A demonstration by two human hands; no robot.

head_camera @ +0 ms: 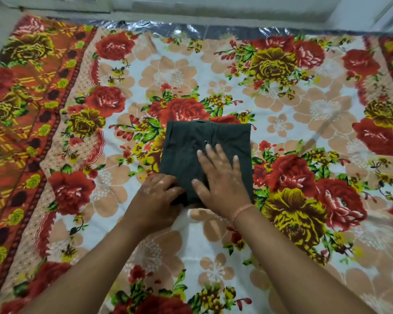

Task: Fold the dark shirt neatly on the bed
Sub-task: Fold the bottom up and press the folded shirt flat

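Observation:
The dark shirt (191,141) lies folded into a compact rectangle in the middle of the bed (213,245), with a small button showing near its centre. My right hand (220,177) rests flat on the shirt's near half, fingers spread and pointing away from me. My left hand (161,193) is at the shirt's near left corner, its fingers curled around the edge of the fabric. A thin orange thread circles my right wrist.
A floral bedsheet (304,109) with red and yellow roses covers the bed. A shiny plastic strip (191,30) runs along the far edge, with a pale wall behind it. The sheet's orange border (21,109) lies at the left.

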